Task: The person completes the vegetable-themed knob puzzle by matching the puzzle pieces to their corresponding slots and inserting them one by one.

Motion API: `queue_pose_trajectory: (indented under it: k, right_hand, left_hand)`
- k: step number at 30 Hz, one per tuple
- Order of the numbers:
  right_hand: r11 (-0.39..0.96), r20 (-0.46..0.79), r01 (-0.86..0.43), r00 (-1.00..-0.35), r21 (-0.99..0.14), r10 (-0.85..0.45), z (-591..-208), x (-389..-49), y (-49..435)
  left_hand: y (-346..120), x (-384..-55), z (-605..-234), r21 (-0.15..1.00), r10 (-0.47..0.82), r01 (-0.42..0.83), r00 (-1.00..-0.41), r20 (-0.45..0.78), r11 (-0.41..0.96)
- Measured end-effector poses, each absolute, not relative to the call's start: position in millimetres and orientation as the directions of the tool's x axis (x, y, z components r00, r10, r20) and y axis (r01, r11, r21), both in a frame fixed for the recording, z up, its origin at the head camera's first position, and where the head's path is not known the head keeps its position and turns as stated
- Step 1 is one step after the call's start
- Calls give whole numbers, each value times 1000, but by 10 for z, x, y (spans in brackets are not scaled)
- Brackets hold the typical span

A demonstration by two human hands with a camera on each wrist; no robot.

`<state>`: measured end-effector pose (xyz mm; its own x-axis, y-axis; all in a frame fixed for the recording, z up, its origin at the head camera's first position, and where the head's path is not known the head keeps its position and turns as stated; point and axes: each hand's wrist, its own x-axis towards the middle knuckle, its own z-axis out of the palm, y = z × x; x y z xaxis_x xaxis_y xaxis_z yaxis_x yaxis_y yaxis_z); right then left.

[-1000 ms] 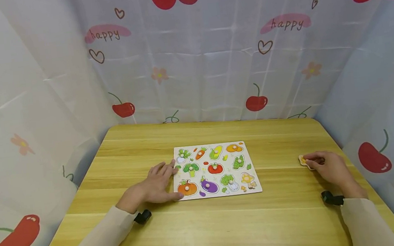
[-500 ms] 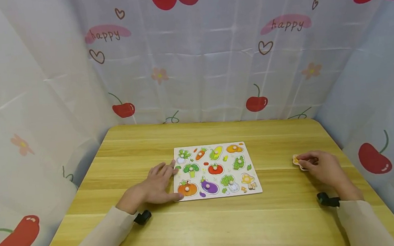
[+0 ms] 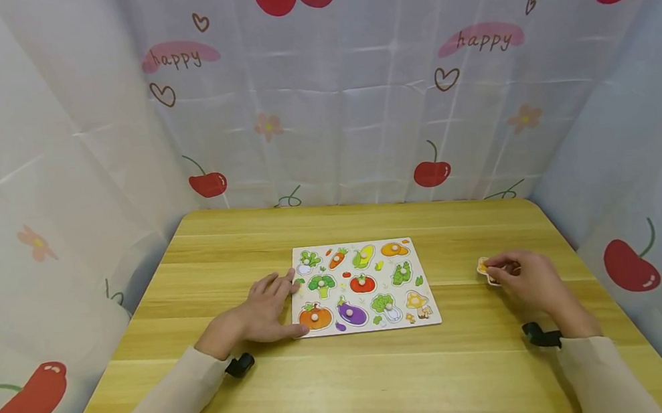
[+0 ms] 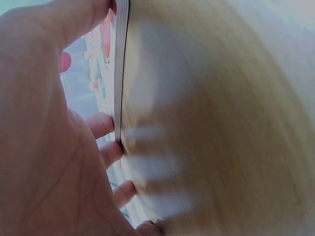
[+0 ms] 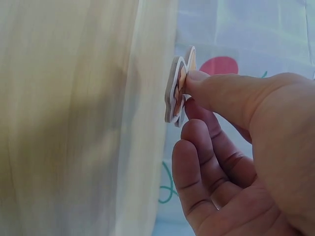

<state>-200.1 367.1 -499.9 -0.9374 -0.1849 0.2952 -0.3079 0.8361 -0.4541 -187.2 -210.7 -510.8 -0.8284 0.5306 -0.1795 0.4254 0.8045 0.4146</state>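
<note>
A flat wooden vegetable puzzle board (image 3: 383, 282) lies on the table, with knobbed pieces in most of its places. The mushroom spot (image 3: 417, 300) at its lower right shows no knob. My left hand (image 3: 266, 313) rests at the board's left edge, fingers extended and thumb by the near corner. In the left wrist view, thumb and fingertips meet the board's edge (image 4: 119, 73). To the right of the board, my right hand (image 3: 529, 280) pinches a yellow-orange puzzle piece (image 5: 177, 93) between thumb and fingers. The piece is held tilted above the table; its knob is hidden.
The light wooden table (image 3: 350, 393) runs up to a white curtain (image 3: 361, 143) printed with cherries, at the back and both sides. Each wrist wears a small black camera; the left camera (image 3: 241, 365) sits close to the tabletop.
My right hand has moved left toward the board, carrying the puzzle piece with it. The left hand and the board have stayed in place.
</note>
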Motion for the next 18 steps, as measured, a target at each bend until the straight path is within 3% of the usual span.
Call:
queue_pose_trajectory:
  k: [18]
  right_hand:
    - [820, 293, -336, -931, -463, -216, -4916, -1961, 3444]
  left_hand:
    - [-2128, -1877, -5123, 410, 528, 423, -828, -187, 808]
